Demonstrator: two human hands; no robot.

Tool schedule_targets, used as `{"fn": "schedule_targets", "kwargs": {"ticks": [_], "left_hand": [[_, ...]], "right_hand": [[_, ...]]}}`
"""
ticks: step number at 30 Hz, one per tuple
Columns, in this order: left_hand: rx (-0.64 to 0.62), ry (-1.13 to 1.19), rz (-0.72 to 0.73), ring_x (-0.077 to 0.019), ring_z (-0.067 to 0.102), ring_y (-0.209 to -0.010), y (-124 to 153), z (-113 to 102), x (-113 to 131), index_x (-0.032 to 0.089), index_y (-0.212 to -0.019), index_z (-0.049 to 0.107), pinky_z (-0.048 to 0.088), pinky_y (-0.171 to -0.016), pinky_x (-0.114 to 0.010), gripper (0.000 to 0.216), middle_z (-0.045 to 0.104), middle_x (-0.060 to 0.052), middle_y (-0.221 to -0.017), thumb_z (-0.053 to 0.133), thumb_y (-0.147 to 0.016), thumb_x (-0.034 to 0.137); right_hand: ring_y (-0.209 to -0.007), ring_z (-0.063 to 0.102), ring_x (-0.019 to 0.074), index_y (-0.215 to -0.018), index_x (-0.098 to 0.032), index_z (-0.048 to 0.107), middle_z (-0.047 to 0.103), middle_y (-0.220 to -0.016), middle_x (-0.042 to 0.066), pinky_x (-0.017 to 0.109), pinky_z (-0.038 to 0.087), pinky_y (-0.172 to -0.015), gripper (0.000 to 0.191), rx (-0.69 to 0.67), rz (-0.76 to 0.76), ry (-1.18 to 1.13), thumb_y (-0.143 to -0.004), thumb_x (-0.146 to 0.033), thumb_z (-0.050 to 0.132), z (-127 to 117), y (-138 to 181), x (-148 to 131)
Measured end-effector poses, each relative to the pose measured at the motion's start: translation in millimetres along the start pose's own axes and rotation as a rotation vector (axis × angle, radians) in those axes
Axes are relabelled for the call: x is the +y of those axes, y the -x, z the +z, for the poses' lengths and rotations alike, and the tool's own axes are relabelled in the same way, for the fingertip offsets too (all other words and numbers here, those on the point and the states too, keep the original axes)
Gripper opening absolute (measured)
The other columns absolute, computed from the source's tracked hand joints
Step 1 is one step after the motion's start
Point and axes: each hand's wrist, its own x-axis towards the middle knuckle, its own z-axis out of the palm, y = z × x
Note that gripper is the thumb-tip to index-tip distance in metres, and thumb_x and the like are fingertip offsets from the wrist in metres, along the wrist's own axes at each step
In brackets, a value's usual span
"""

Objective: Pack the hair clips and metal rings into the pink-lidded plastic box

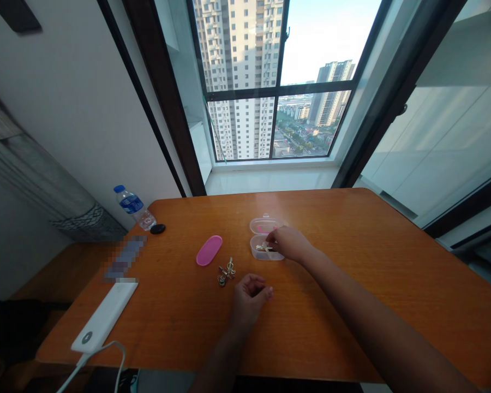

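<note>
A small clear plastic case point(265, 255) lies with its hinged lid point(265, 225) raised at the back. Several small silvery metal pieces point(264, 248) are in its base, and something pink shows at the lid. My right hand point(291, 243) reaches over the case's right side, fingers bent down in a pinch at those pieces; what the fingertips hold is hidden. Closer to me, my left hand point(249, 301) hovers or rests by the table, fingers curled with the thumb apart and nothing between them. Left of it lie several shiny metal clips with looped ends point(227, 272).
A pink oval piece point(209, 250) lies on the wooden table point(343, 305). Along the left edge are a water bottle point(135, 208), a black round object point(157, 228), a blurred-out item point(126, 257) and a white power strip-like bar point(105, 316) with a cable. A window is behind.
</note>
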Motion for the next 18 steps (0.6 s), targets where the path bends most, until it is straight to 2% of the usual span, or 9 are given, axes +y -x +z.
{"fn": "schedule_targets", "kwargs": {"ticks": [5,8,11,14,16,18], "left_hand": [[-0.003,0.005,-0.007,-0.0122,0.062,-0.056,0.3,-0.1,-1.0,0.015,-0.084,0.059,0.048,-0.058,-0.024,0.028,0.069,-0.002,-0.064,0.079,-0.072,0.031],[-0.016,0.005,0.004,-0.0126,0.061,-0.056,2.6,1.9,-0.7,0.014,-0.084,0.061,0.048,-0.059,-0.024,0.027,0.069,-0.003,-0.064,0.076,-0.076,0.035],[0.023,-0.042,0.038,-0.0129,0.06,-0.056,3.5,1.0,2.5,0.014,-0.084,0.063,0.047,-0.057,-0.024,0.026,0.068,-0.003,-0.066,0.071,-0.079,0.039],[0.159,-0.317,0.164,-0.0163,0.063,-0.069,-3.2,-10.9,13.8,0.016,-0.089,0.069,0.049,-0.067,-0.027,0.022,0.07,-0.006,-0.08,0.068,-0.082,0.037],[0.302,-0.627,0.298,-0.0195,0.062,-0.073,-13.3,-25.2,26.3,0.017,-0.09,0.071,0.049,-0.073,-0.031,0.02,0.069,-0.007,-0.081,0.064,-0.084,0.034],[0.395,-0.913,0.398,-0.0248,0.063,-0.089,-26.2,-41.0,39.8,0.017,-0.093,0.073,0.047,-0.086,-0.036,0.02,0.069,-0.01,-0.091,0.061,-0.085,0.03]], "right_hand": [[-0.1,0.065,0.024,-0.103,-0.022,0.074,0.074,-0.103,0.009,0.033,0.046,-0.087,0.026,0.164,-0.013,-0.057,-0.096,-0.028,0.05,-0.7,30.2,-4.4],[-0.103,0.064,0.0234,-0.109,-0.022,0.071,0.072,-0.109,0.009,0.034,0.046,-0.092,0.026,0.341,-0.07,-0.248,-0.095,-0.027,0.05,13.2,53.9,-9.6],[-0.098,0.066,0.0234,-0.109,-0.025,0.07,0.073,-0.108,0.007,0.034,0.049,-0.088,0.025,0.338,-0.081,-0.376,-0.092,-0.025,0.052,35.4,77.3,-14.0],[-0.09,0.068,0.0223,-0.107,-0.026,0.07,0.074,-0.102,0.006,0.033,0.05,-0.082,0.024,0.266,-0.074,-0.432,-0.093,-0.026,0.051,58.5,97.2,-15.6],[-0.088,0.068,0.0215,-0.106,-0.025,0.07,0.074,-0.1,0.006,0.033,0.05,-0.08,0.024,0.254,-0.046,-0.454,-0.094,-0.027,0.049,71.3,106.4,-15.4],[-0.084,0.068,0.0209,-0.102,-0.024,0.071,0.074,-0.096,0.006,0.032,0.05,-0.079,0.023,0.231,-0.02,-0.472,-0.093,-0.028,0.05,80.5,111.4,-15.2]]}}
